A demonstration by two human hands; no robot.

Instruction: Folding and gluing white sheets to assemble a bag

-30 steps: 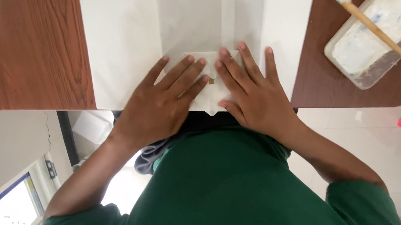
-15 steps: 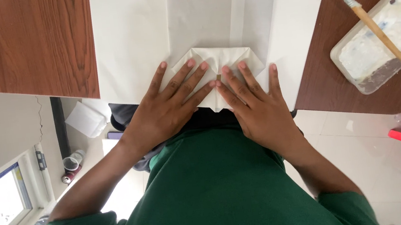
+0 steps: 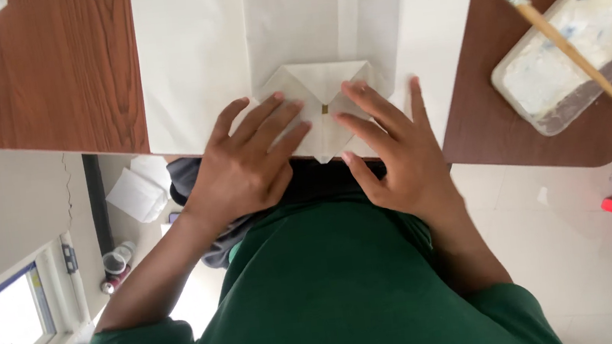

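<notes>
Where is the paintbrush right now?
In the head view the paintbrush is at the upper right, lying diagonally across the clear plastic tray on the brown table, right of the white paper and clear of both hands.

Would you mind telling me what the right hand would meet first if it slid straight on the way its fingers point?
The right hand already presses the folded white paper. Going straight on, up and slightly left in the picture, it would probably meet only the folded flaps and more paper; the glue tray lies off to the side.

Left hand and right hand palms down, fingers spread, side by side
</notes>
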